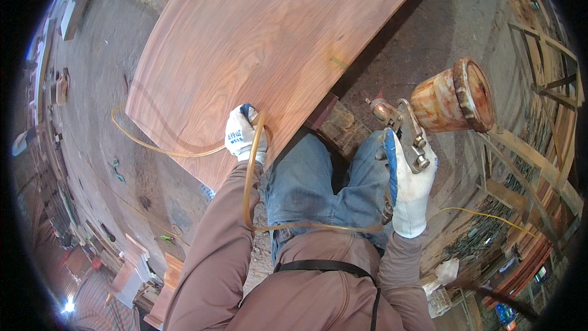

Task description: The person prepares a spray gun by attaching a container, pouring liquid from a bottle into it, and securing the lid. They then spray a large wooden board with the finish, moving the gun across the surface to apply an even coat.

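A large reddish-brown wooden panel [263, 43] lies in front of me, its near corner by my knees. My left hand [244, 136], in a white and blue work glove, rests on the panel's near edge and grips a translucent amber air hose [248, 190]. The hose loops over the panel to the left and runs down across my lap to the spray gun. My right hand [409, 184], gloved the same way, holds a metal spray gun [407, 129] with a stain-coated cup [453, 97] on top, off the panel's right side.
A dark wooden block [337, 124] supports the panel near my knees. Wooden frames [539, 147] stand at the right. Concrete floor [92, 122] spreads left, with small tools and wood pieces [131, 270] at the lower left.
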